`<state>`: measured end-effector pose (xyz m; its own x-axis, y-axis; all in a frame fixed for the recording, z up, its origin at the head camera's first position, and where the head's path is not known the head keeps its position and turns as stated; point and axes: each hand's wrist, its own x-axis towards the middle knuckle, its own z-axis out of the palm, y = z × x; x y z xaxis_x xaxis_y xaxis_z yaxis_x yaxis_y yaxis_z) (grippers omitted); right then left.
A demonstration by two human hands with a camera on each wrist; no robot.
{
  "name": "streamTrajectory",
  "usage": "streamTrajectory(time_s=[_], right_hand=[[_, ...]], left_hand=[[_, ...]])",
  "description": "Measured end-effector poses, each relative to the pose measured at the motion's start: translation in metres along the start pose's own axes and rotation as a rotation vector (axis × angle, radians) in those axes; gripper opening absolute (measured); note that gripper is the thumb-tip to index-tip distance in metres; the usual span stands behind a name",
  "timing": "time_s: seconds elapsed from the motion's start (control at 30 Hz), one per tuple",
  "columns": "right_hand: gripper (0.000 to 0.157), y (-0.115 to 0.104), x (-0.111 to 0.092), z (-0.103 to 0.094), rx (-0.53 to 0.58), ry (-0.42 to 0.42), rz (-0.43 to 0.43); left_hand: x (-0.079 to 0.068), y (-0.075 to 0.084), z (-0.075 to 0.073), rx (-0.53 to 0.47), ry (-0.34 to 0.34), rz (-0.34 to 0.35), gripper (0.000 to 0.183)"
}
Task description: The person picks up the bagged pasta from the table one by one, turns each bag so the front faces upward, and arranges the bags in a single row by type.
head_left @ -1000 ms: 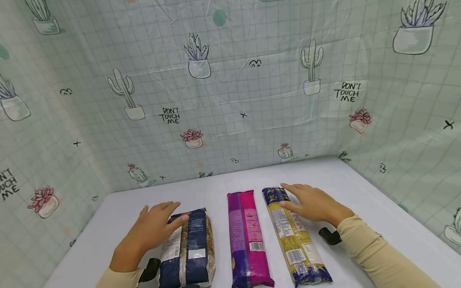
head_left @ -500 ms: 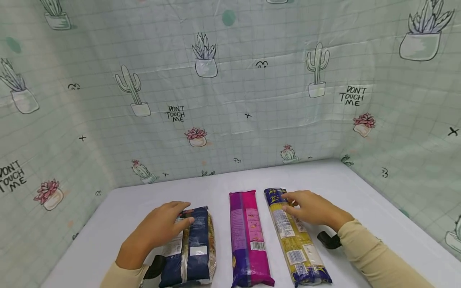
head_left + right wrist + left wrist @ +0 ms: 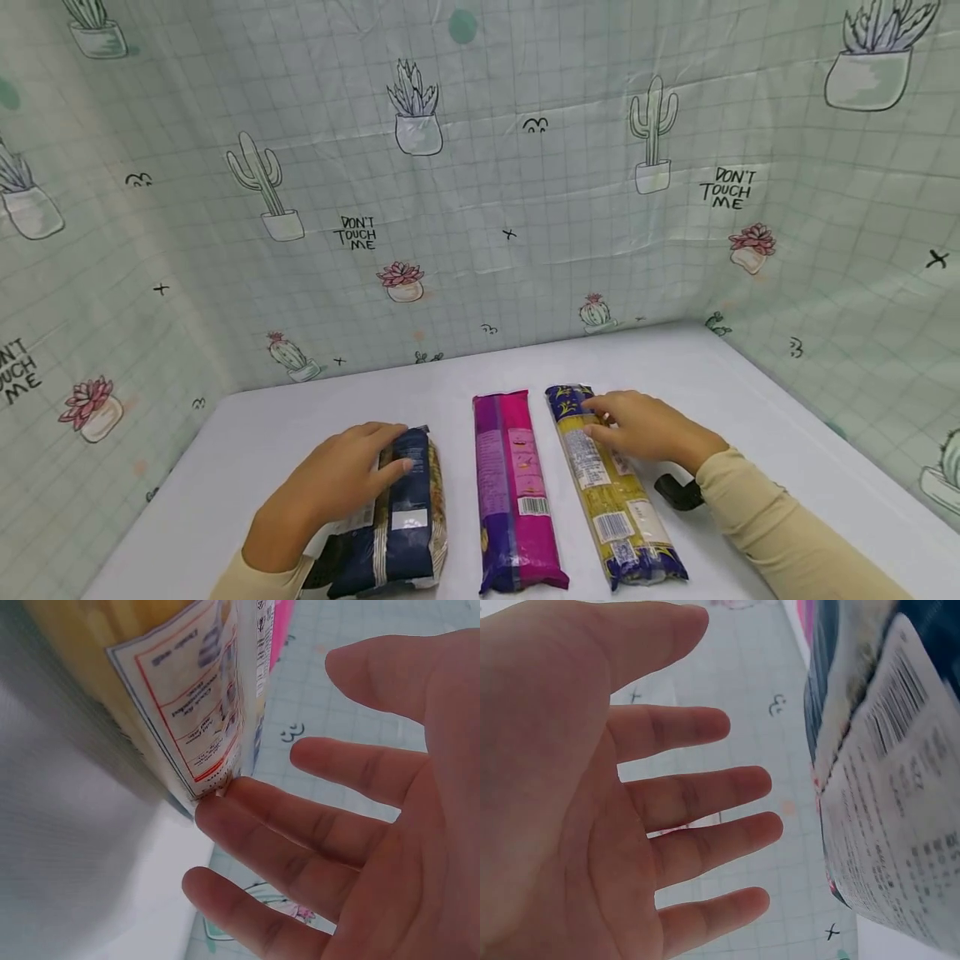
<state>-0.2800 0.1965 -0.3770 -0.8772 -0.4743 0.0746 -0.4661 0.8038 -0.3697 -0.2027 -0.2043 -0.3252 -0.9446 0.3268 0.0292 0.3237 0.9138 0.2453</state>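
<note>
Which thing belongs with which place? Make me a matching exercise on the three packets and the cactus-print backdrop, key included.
1. Navy packet
2. Pink-and-purple packet
3. Yellow packet
4. Cactus-print backdrop

A. Rising beyond the table
B. Nearest the left hand
C. Between the other two packets
D. Nearest the right hand

Right pairs: 1-B, 2-C, 3-D, 4-A

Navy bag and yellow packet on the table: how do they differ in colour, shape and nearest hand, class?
Colour: the navy bag is mostly dark blue; the yellow packet is mostly yellow with blue ends.
Shape: the navy bag is broader; the yellow packet is longer and narrower.
Nearest hand: the navy bag has the left hand; the yellow packet, the right hand.
Shared: both carry printed barcodes.
</note>
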Motion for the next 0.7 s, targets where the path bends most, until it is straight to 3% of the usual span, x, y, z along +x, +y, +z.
streamTrajectory(time_s=[0.33, 0.7], right_hand=[[0.049, -0.005, -0.004, 0.006, -0.018, -0.028, 0.028], [0.053, -0.017, -0.004, 0.005, -0.102, -0.088, 0.023]], left_hand=[[-0.003, 0.014, 0.007, -0.008, -0.052, 0.005, 0.055], [0.002, 0.034, 0.022, 0.046, -0.033, 0.170, 0.049]])
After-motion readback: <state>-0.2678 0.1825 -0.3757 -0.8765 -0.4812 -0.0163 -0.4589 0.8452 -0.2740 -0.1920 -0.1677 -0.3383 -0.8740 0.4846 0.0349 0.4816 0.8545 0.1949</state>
